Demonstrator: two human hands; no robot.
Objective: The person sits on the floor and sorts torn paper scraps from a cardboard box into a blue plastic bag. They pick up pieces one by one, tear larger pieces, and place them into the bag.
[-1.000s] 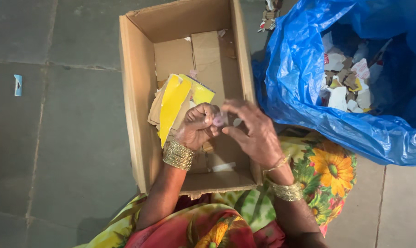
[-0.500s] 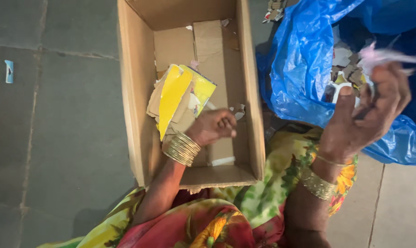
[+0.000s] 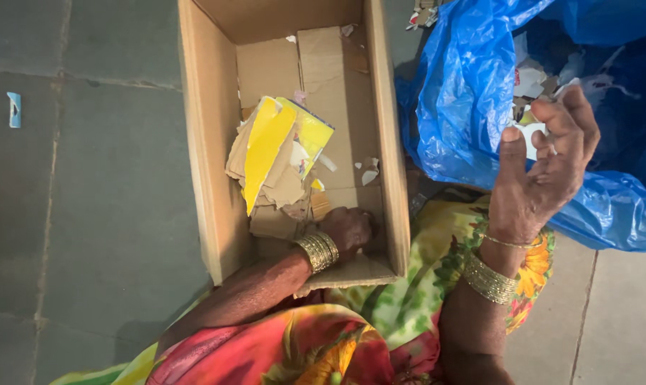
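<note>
Cardboard scraps [image 3: 277, 167] just beyond left hand [image 3: 348, 229]

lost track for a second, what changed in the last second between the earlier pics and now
The right hand swung from over the cardboard box to the blue plastic bag, let go of the pale scrap, and is now open and empty. The left hand dropped to the box's near end. The yellow cardboard pile stayed put.
</note>
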